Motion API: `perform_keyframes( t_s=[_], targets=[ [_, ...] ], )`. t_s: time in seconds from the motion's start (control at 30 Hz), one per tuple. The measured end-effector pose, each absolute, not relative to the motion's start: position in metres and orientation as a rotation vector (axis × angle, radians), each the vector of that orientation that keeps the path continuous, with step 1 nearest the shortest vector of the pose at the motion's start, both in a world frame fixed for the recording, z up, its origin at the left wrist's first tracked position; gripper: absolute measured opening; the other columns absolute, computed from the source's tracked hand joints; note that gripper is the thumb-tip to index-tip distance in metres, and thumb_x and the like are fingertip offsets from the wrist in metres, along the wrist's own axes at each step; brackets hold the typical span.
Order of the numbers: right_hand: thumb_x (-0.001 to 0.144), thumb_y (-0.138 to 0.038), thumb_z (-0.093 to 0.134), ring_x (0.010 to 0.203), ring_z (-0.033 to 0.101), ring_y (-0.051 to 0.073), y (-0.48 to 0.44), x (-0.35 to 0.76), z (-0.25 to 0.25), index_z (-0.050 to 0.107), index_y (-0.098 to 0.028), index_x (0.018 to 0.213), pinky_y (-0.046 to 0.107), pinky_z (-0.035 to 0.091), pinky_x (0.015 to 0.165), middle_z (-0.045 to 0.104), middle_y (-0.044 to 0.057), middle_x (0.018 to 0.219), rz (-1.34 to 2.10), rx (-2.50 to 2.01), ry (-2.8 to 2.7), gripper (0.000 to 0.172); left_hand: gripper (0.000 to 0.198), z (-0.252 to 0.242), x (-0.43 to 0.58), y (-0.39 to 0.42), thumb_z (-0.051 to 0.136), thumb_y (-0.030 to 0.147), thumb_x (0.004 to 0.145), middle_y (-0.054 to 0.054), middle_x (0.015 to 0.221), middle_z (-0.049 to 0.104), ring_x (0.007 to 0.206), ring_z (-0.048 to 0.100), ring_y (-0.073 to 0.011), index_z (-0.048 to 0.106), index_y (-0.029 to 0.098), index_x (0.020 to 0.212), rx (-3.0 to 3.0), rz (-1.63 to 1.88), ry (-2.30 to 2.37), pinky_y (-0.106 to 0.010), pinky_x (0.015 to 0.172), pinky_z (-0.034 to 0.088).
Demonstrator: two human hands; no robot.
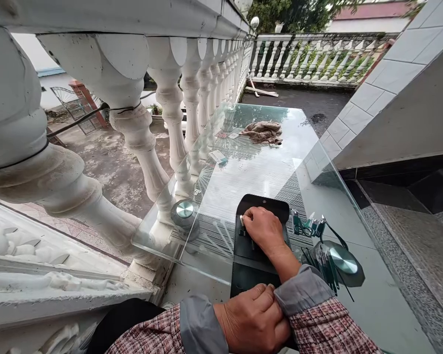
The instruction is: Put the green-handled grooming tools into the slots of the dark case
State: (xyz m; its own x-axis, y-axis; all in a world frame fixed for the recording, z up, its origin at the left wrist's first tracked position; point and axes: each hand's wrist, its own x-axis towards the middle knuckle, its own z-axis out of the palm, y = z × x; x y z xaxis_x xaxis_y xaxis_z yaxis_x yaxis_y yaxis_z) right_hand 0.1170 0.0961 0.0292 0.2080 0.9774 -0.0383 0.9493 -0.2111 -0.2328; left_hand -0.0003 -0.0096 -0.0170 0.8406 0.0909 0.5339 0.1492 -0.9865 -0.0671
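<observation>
A black case lies open on the glass table, close to its near edge. My right hand rests on the case with its fingers pinched on a small silver metal tool at the case's left side. My left hand is curled shut at the near end of the case, gripping its edge. Both arms wear grey cuffs under checked sleeves.
Several small metal tools with green handles lie just right of the case. A crumpled brown cloth and a small card sit farther back. A white balustrade runs along the left; a tiled wall stands right.
</observation>
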Motion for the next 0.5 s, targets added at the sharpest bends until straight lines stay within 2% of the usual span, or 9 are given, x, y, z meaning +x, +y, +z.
perform_keyframes(
  t_s=[0.27, 0.5],
  targets=[
    [0.080, -0.034, 0.053, 0.080, 0.058, 0.017, 0.0958, 0.1203, 0.0265, 0.066, -0.020, 0.081, 0.026, 0.035, 0.064, 0.064, 0.005, 0.086, 0.326, -2.210, -1.940, 0.019, 0.019, -0.0164, -0.0008, -0.0091, 0.045, 0.026, 0.086, -0.011, 0.093, 0.061, 0.090, 0.060, -0.0225, 0.057, 0.011, 0.088, -2.904, -0.783, -0.184, -0.036, 0.085, 0.045],
    [0.078, -0.029, 0.056, 0.078, 0.056, 0.014, 0.0973, 0.1161, 0.0238, 0.065, -0.021, 0.085, 0.024, 0.034, 0.063, 0.061, 0.003, 0.087, 0.397, -2.141, -1.952, 0.014, 0.019, -0.0162, -0.0001, -0.0089, 0.046, 0.026, 0.086, -0.010, 0.089, 0.061, 0.086, 0.060, -0.0221, 0.057, 0.011, 0.086, -2.919, -0.842, -0.176, -0.036, 0.085, 0.045]
  ],
)
